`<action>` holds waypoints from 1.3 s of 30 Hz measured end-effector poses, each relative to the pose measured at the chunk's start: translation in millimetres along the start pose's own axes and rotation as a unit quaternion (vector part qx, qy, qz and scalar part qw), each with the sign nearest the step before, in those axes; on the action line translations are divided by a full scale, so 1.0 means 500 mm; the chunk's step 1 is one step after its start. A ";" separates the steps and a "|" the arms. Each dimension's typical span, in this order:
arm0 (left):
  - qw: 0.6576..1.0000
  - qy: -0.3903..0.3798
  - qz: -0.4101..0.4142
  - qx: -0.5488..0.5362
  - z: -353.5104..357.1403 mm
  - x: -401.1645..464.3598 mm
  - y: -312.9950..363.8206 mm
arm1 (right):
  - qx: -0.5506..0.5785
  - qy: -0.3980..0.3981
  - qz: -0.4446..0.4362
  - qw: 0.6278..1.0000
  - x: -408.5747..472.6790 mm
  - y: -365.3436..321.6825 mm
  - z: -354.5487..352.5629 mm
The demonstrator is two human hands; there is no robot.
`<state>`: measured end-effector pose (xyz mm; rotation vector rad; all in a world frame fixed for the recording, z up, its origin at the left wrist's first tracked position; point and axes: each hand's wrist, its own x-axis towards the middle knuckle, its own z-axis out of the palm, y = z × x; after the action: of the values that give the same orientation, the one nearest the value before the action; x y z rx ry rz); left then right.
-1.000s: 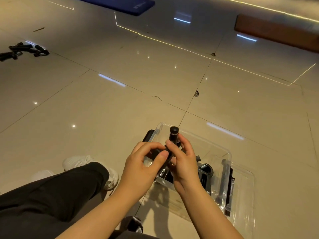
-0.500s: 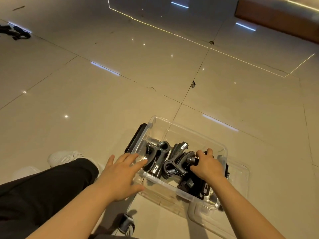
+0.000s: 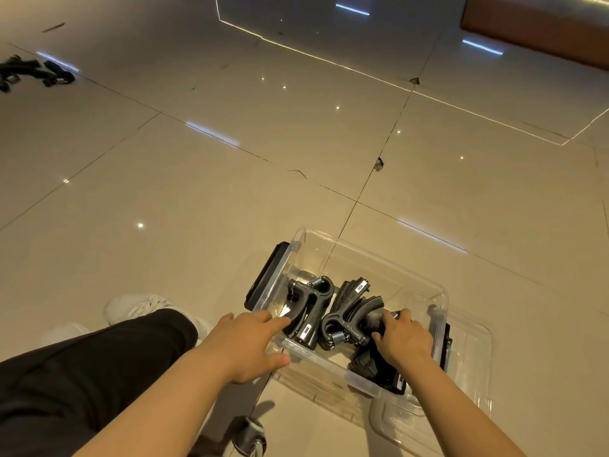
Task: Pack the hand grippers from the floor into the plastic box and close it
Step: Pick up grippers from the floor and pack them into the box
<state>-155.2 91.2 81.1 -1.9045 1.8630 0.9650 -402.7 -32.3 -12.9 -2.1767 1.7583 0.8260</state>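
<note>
A clear plastic box (image 3: pixel 369 255) stands open on the tiled floor just in front of me, with several black hand grippers (image 3: pixel 313 305) lying inside. My right hand (image 3: pixel 403 339) is inside the box, fingers closed around a black gripper (image 3: pixel 372 316) at its right side. My left hand (image 3: pixel 250 341) rests flat on the box's near left rim, fingers spread. The transparent lid (image 3: pixel 468 364) lies under and beside the box on the right. More black hand grippers (image 3: pixel 36 72) lie on the floor far off at the upper left.
My black trouser leg (image 3: pixel 82 374) and a white shoe (image 3: pixel 138 306) are at the lower left, beside the box. A brown bench-like block (image 3: pixel 534 28) sits at the far upper right. A small wheel (image 3: pixel 252 440) shows at the bottom edge.
A second ago both hands held one gripper above the box. My right hand has lowered it into the box, and my left hand has moved to the box's rim.
</note>
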 end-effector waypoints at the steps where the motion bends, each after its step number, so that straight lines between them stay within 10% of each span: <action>1: 1.000 0.024 0.008 -0.004 -0.011 0.000 0.005 | 0.005 -0.002 -0.010 1.000 -0.005 0.001 -0.007; 17: 0.900 0.430 0.026 -0.070 -0.275 -0.128 0.050 | 0.312 0.164 -0.278 0.894 -0.183 -0.119 -0.366; 30: 0.823 0.510 -0.186 -0.169 -0.335 -0.343 -0.551 | 0.279 0.163 -0.467 0.823 -0.191 -0.669 -0.615; 39: 0.816 0.492 -0.224 -0.204 -0.394 -0.427 -0.810 | 0.263 0.117 -0.465 0.837 -0.179 -0.934 -0.694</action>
<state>300.2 171.1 267.5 -3.3434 1.4687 0.1741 128.5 -12.4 239.7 -2.3398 0.6312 -0.1572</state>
